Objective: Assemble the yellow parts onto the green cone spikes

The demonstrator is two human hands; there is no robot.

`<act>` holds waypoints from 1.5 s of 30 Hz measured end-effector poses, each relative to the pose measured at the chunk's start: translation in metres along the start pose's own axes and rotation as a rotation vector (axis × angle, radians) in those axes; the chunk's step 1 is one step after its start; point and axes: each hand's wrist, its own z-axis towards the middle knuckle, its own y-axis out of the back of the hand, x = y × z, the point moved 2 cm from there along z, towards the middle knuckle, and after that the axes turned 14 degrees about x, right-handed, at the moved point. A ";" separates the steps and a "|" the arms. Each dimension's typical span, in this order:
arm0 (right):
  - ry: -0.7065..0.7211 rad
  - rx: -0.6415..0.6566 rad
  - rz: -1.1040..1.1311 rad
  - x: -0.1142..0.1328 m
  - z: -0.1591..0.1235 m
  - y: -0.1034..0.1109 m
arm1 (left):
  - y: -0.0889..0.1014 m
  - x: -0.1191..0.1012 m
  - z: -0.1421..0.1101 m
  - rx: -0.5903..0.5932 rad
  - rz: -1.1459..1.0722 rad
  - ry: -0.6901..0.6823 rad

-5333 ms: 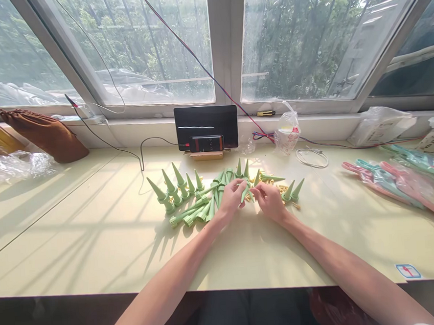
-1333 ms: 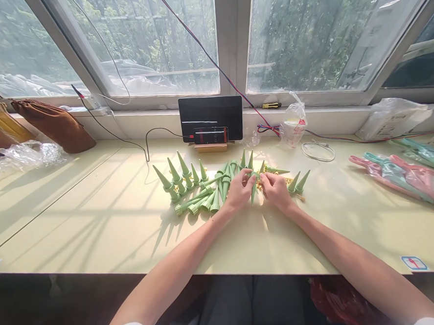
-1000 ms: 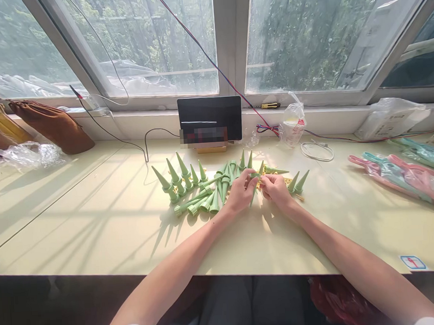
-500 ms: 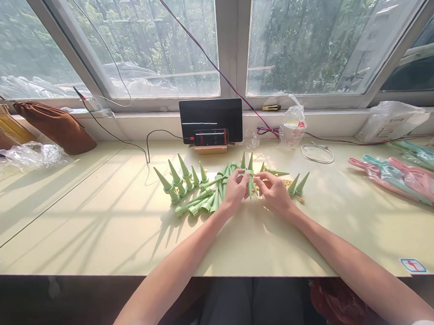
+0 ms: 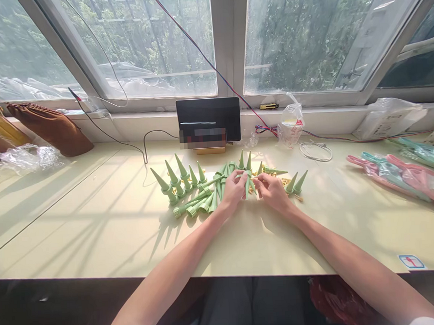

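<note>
My left hand [image 5: 235, 192] is closed around a green plastic spike [image 5: 247, 189], its pointed end hanging down toward the table. Close on its right, my right hand [image 5: 273, 189] has thumb and fingers pinched beside the spike's upper part; what they hold is too small to make out. Loose green spikes [image 5: 199, 204] lie in a pile left of my hands. Several capped spikes [image 5: 183, 172] stand point up at the left, and a pair of upright spikes [image 5: 296, 183] stands to the right. Small yellow parts [image 5: 286, 182] lie partly hidden behind my right hand.
A tablet [image 5: 208, 114] leans at the back on a small wooden stand [image 5: 211, 150]. Behind my right hand are a plastic-wrapped cup [image 5: 291, 127] and a coiled white cable [image 5: 316, 151]. Wrapped pink and teal items [image 5: 401, 173] lie far right; a brown pouch [image 5: 53, 128] sits far left.
The view has shifted slightly. Both hands stay together at the same green spike, with only small finger movement.
</note>
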 end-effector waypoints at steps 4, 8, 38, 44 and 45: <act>-0.007 -0.005 -0.010 -0.002 0.000 -0.001 | -0.001 -0.001 0.000 0.011 0.010 -0.004; -0.018 -0.020 -0.009 -0.004 0.001 -0.002 | -0.001 0.000 0.000 0.024 0.018 -0.010; -0.201 0.077 0.640 -0.003 0.003 -0.007 | -0.003 0.006 0.001 0.052 0.098 -0.060; -0.137 0.052 0.518 -0.007 0.004 -0.009 | 0.001 0.005 0.005 0.024 0.019 -0.040; -0.130 0.046 0.497 -0.007 0.004 -0.009 | 0.001 0.005 0.005 0.016 0.007 -0.037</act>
